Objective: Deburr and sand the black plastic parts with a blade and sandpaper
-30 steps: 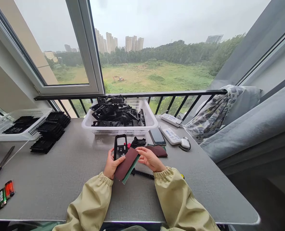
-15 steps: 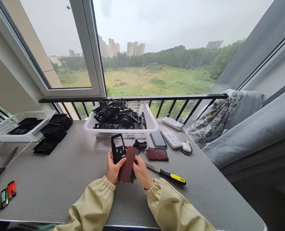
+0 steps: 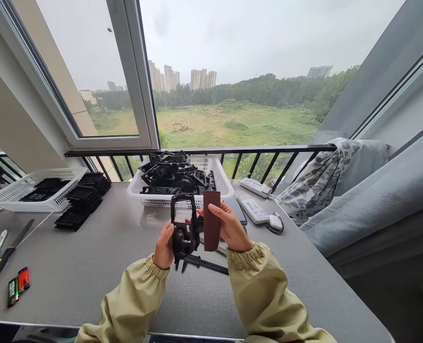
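Observation:
My left hand [image 3: 165,245] grips the left edge of a black plastic frame [image 3: 185,233], which is held upright above the table. Just to its right, my right hand [image 3: 233,226] pinches a dark red-brown strip [image 3: 212,224] by its side, thumb in front. The strip and the frame are close together; whether they touch I cannot tell. Below the hands a black caliper [image 3: 207,264] lies on the grey table [image 3: 125,295]. Part of a blade [image 3: 216,248] shows behind the strip, its handle hidden by my right hand and sleeve.
A white basket [image 3: 154,200] heaped with black parts stands behind the hands. Black stacked parts [image 3: 81,200], another white basket [image 3: 50,206], a yellow-black file [image 3: 0,262] and lighters [image 3: 18,286] are left. White devices [image 3: 253,208] and a phone [image 3: 240,209] lie right.
My right hand has moved right and up with the strip, away from the frame's front. The frame is now turned differently in my left hand. The caliper has come into view.

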The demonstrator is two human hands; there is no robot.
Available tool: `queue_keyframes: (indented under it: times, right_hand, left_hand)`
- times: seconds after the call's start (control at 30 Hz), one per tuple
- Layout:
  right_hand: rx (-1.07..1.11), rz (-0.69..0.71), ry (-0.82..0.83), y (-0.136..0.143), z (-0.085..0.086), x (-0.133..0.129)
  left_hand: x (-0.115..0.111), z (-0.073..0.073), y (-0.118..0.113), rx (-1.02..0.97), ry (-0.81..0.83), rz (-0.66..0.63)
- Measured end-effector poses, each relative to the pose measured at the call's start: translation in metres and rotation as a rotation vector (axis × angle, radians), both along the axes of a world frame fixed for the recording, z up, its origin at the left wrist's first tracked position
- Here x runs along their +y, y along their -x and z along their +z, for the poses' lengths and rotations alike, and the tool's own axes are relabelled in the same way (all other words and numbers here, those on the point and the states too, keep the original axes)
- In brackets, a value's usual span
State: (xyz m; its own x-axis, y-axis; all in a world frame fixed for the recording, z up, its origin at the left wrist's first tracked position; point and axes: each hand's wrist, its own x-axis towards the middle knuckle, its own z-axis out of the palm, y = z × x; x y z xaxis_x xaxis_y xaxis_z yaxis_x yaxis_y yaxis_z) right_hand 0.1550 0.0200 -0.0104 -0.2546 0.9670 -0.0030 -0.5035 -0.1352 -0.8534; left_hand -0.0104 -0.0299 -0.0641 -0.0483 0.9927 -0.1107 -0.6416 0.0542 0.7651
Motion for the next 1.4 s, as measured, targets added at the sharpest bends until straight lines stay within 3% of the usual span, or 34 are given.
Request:
queue_keyframes:
  times: [0.13,0.3,0.47,0.63,1.0,1.4]
  right_hand:
    - [0.042,0.024,-0.058,0.007,0.014,-0.008]
    - [-0.046,0.019,-0.116,0.003,0.014,-0.016]
    - [-0.137,-0.037,-0.133,-0.009,0.014,-0.018]
    - [-0.263,-0.091,-0.173,-0.026,0.018,-0.021]
    - [-0.675,-0.13,-0.742,-0.026,0.023,-0.027]
    - [-0.744,-0.179,-0.829,-0.028,0.025,-0.033]
  left_hand:
    - [0.004,0.019,-0.006,0.133,-0.119,-0.093]
    - [0.01,0.044,-0.012,0.235,-0.232,-0.097]
    - [0.017,0.062,-0.019,0.344,-0.225,-0.126]
    - [0.02,0.063,-0.022,0.346,-0.26,-0.058]
    - [0.017,0.065,-0.012,0.488,-0.238,-0.089]
    - [0.009,0.071,-0.014,0.455,-0.227,-0.148]
